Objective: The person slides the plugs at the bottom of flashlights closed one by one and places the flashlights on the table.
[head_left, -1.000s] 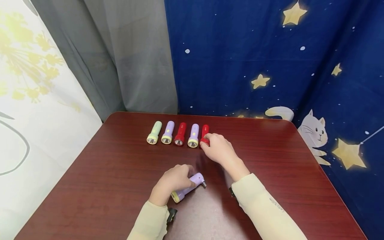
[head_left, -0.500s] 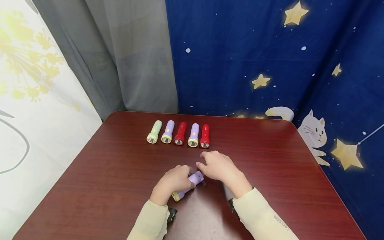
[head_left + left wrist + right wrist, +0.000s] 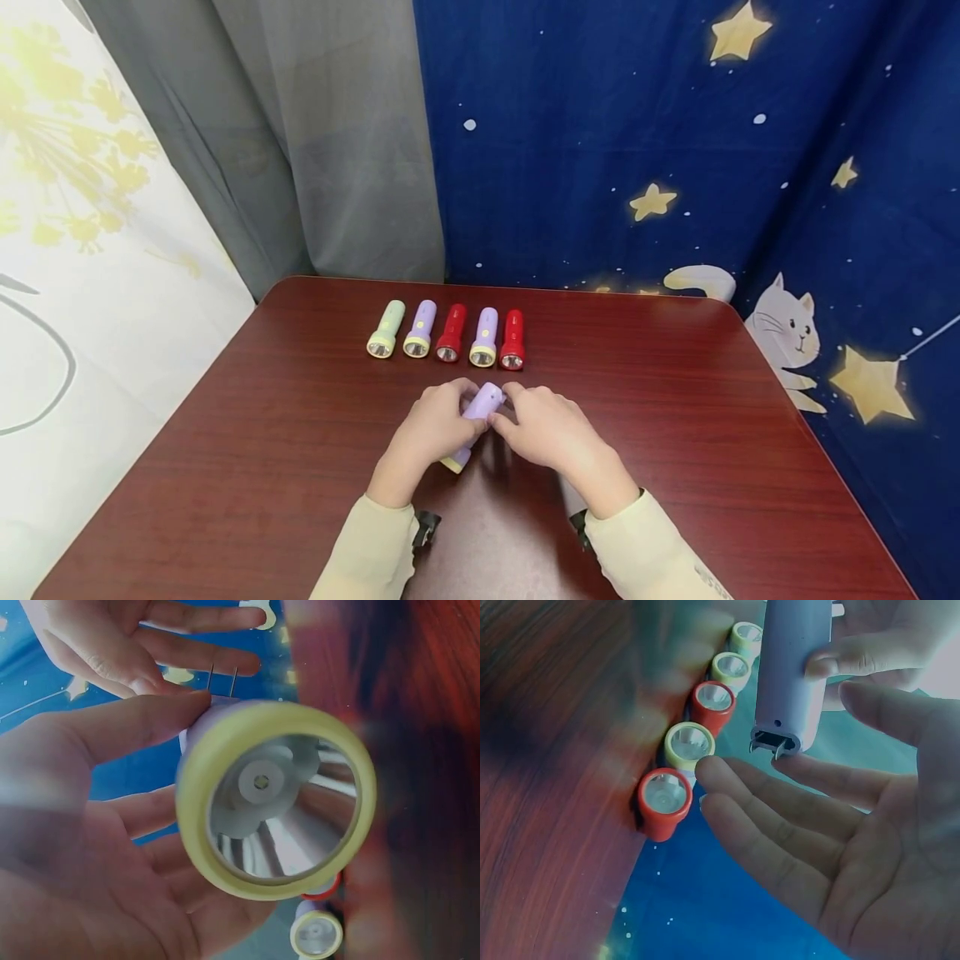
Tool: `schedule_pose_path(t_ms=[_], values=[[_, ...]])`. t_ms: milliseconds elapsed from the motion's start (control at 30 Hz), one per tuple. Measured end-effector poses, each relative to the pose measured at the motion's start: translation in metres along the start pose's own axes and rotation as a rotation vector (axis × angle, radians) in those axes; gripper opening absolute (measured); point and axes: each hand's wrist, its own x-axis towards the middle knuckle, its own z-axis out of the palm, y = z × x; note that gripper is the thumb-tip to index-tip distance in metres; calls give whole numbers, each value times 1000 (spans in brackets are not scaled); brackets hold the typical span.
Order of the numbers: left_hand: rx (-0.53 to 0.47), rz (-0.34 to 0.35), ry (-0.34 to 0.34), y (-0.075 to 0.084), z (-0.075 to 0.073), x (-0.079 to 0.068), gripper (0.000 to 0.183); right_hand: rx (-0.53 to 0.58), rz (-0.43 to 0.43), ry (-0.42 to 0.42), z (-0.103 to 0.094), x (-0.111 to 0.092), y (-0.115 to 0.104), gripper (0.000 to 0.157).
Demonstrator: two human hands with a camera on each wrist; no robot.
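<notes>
My left hand grips a lilac flashlight by its body, thumb on the near side. Its pale yellow head ring faces back toward the left wrist, with a silver reflector inside. At the tail end, two metal plug prongs stick out beside a small hole. My right hand is at that tail end with its fingers extended. In the right wrist view its index fingertip is right at the prongs, the other fingers spread below, and the thumb reaches past the body's side.
Beyond the hands, several flashlights lie in a row on the dark red wooden table: mint, lilac, red, lilac and red. A blue starry curtain hangs behind the table's far edge.
My right hand has left the rightmost red flashlight and drawn back to the held flashlight's tail. My left hand has moved the lilac flashlight forward and turned its tail more away from me.
</notes>
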Motion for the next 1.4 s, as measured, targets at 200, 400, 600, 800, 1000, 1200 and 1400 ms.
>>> schedule_pose_path(t_ms=[200,400,600,800,1000,1200,1400], values=[[-6,-9,31,8,-6,1,46,73,4,51,-2,-4,-1,57],[-45,43,128,18,-6,2,52,227,-34,140,-4,-4,-2,58],[-50,140,200,24,-6,1,59,323,-74,216,-8,-4,-7,62],[-85,219,237,32,-7,-4,63,353,-50,299,-12,-7,-10,66],[-100,289,255,37,-11,-12,64,311,-82,371,-17,-11,-12,64],[-250,314,192,38,-17,-17,67,335,-85,379,-22,-13,-10,70],[-455,290,110,30,-21,-18,57,408,-111,322,-25,-14,-3,72]])
